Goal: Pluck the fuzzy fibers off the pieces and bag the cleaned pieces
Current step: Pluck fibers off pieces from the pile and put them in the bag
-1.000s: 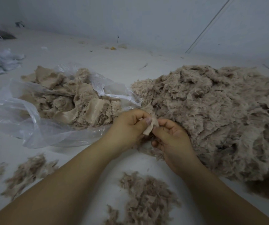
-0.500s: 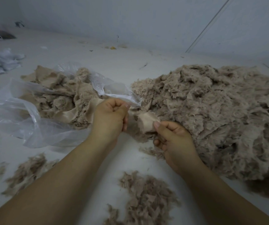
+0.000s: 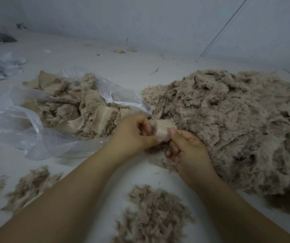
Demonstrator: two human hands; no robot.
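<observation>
I see the beige piece pinched between both hands; my left hand grips its left edge with curled fingers, my right hand clamps its right edge under the thumb; the piece sits just beside the big fuzzy heap, at its left edge; left of the heap lies the clear bag holding cleaned pieces; nearer me than the heap, plucked fibers lie on the white bench.
</observation>
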